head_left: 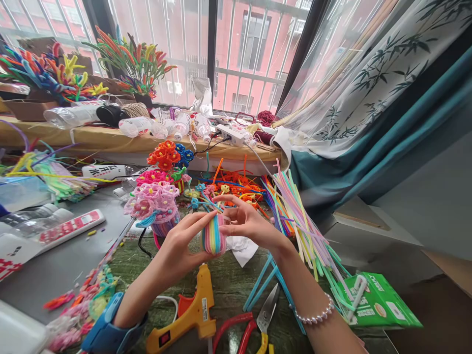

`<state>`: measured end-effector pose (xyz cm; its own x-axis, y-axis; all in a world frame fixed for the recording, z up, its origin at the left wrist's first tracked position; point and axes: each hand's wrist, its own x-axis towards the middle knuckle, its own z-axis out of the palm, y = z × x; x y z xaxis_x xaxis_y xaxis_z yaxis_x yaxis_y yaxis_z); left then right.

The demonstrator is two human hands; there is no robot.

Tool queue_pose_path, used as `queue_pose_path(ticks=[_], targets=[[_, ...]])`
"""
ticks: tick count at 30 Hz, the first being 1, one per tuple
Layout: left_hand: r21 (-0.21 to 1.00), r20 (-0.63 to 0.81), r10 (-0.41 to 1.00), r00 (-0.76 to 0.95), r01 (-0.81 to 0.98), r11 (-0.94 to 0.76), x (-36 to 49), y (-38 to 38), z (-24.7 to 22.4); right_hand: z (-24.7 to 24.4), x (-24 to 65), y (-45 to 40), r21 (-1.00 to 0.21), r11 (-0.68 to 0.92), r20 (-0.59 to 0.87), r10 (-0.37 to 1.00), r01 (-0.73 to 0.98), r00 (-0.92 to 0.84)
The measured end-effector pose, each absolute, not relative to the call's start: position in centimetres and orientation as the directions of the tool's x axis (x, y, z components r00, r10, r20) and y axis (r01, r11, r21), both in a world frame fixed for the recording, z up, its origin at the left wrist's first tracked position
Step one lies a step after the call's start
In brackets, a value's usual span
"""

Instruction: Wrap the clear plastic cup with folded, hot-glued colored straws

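Grip: left hand [182, 238] grasping the striped bundle [212, 237], thumb beneath, fingers along its left side. Right hand [245, 223] has curled fingers at the top and right side; whether they pinch, I cannot tell. Bundle sits between my hands, over the green table [233, 290].

Pose: forearms enter from the lower corners and converge, wrists raised.

Edges and room, largest item first. Window ledge [103, 132] crosses behind the table, bounding forward reach. Fuzzy sticks [302, 221] fan out beyond the right forearm, so I count little clearance there. Pink flower cluster [153, 199] stands just beyond the left hand. Yellow glue gun [201, 305] lies below the bundle, nozzle down-view; scissors [269, 307] rest to its right, blade upward. White paper [241, 250] lies behind the right wrist. Bare table shows between glue gun and blue sticks [262, 280]: a narrow patch.
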<state>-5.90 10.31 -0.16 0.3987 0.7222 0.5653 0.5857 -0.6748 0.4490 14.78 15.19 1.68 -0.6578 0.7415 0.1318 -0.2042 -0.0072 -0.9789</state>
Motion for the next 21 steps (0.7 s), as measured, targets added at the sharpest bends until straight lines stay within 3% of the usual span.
queue_pose_path(ticks=[14, 21], targets=[[0.460, 0.579, 0.726, 0.372, 0.586, -0.667, -6.1, 10.2, -0.1, 2.8, 15.8, 14.7, -0.975, 0.175, 0.218, 0.625, -0.138, -0.750], [0.449, 0.599, 0.717, 0.358, 0.591, -0.670, -6.1, 10.2, 0.0, 3.2, 15.9, 14.6, -0.977, 0.213, 0.183, 0.738, -0.033, -0.650]])
